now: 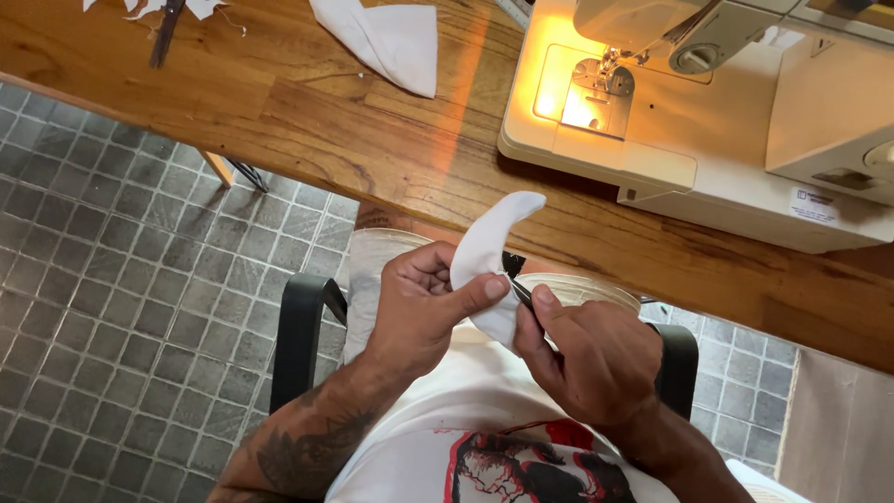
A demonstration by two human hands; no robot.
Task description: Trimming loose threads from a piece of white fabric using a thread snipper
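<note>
My left hand (419, 303) pinches a small curved piece of white fabric (486, 247) between thumb and fingers, holding it up over my lap. My right hand (585, 354) grips a small dark metal tool (520, 291), likely snips, whose tip touches the fabric's edge next to my left thumb. Both hands are below the near edge of the wooden table (307, 130). The tool's blades are mostly hidden by my fingers.
A cream sewing machine (708, 121) with its lamp lit stands on the table at the right. Another folded white fabric piece (386, 39) lies at the table's back, with scraps (154, 11) at the far left. I sit on a black-armed chair (300, 335) over grey tile floor (121, 279).
</note>
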